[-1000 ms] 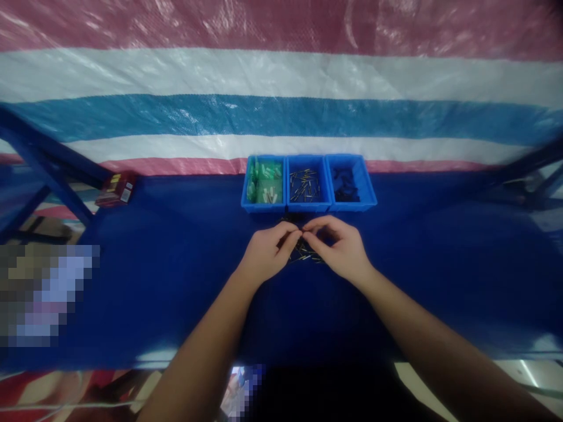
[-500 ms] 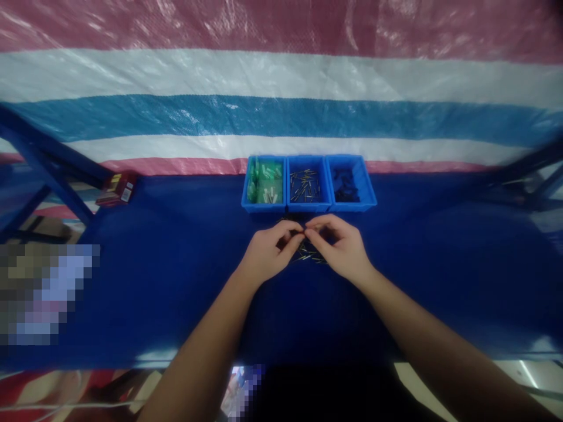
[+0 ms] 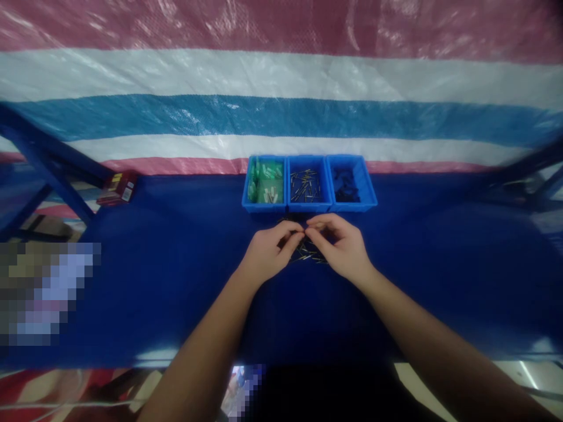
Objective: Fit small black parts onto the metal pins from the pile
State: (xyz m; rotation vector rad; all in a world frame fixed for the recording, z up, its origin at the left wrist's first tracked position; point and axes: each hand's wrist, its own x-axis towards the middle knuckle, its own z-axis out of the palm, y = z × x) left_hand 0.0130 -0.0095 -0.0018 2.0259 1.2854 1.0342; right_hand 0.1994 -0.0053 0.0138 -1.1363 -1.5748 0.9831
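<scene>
My left hand [image 3: 269,251] and my right hand [image 3: 341,246] meet fingertip to fingertip over the table, each closed in a pinch. Whatever lies between the fingertips is too small and too covered to name. Beneath and between the hands is a loose pile of thin metallic pieces [image 3: 308,253], partly hidden by the fingers. Just beyond them stand three joined blue bins. The left bin [image 3: 264,207] has clear or whitish small parts on green, the middle bin [image 3: 309,207] holds slim metal pieces, and the right bin [image 3: 354,207] contains dark parts.
The blue table [image 3: 176,264] stretches to both sides. A dark red box [image 3: 118,189] sits at its far left, beside a blue metal frame [image 3: 48,164]. Behind the bins hangs a striped plastic sheet [image 3: 281,117]. Another blue frame [image 3: 523,164] stands at the right.
Both hands stay in almost the same place, with only a slight shift of the fingertips. The bins and the pile look the same.
</scene>
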